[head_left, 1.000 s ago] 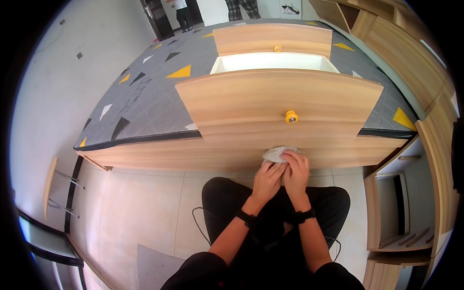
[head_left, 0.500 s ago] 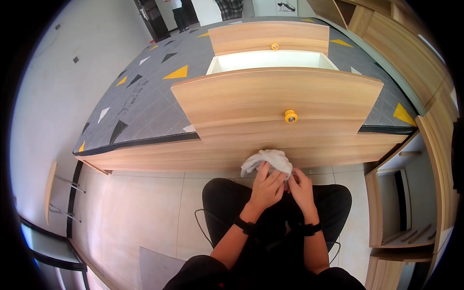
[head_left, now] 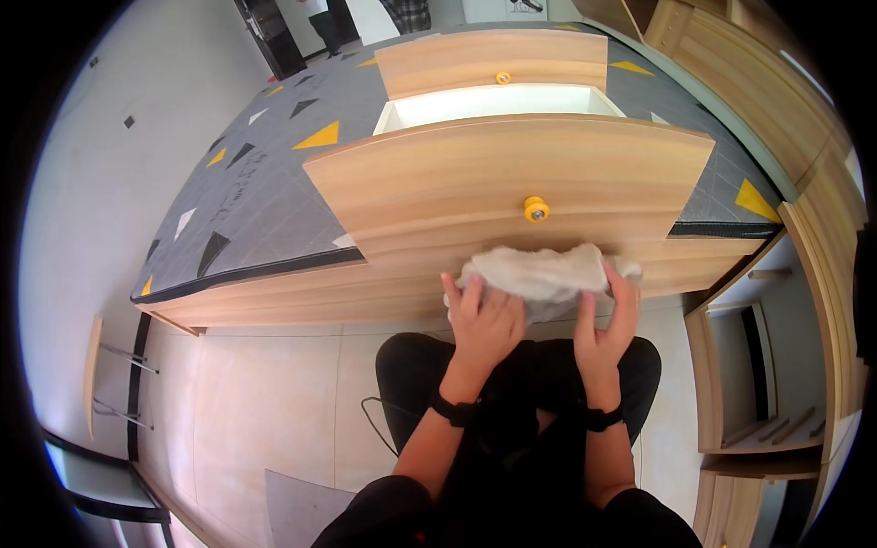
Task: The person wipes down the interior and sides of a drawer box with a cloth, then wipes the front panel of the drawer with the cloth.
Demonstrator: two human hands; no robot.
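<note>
A whitish cloth [head_left: 539, 271] stretches sideways between my hands, its lower edge blurred by motion. My left hand [head_left: 486, 321] has hold of its left end, with the thumb on the near side and some fingertips hidden in the folds. At the right end, my right hand [head_left: 606, 331] pinches the fabric between thumb and fingers. Both hands are above my knees, just below a wooden drawer front [head_left: 512, 173] with a yellow round knob [head_left: 536, 209]. Each wrist wears a black band.
The drawer unit, with an open white drawer [head_left: 498, 103], stands against a mattress [head_left: 265, 196] with grey patterned fabric. To the right is a wooden cabinet [head_left: 708, 365] with open compartments. A small wooden stool [head_left: 95, 376] lies by the left wall. A person [head_left: 322, 27] stands far back.
The bunched cloth has been spread wider. My right hand has moved right and up, my left slightly left, so the hands are further apart. The view has shifted slightly.
</note>
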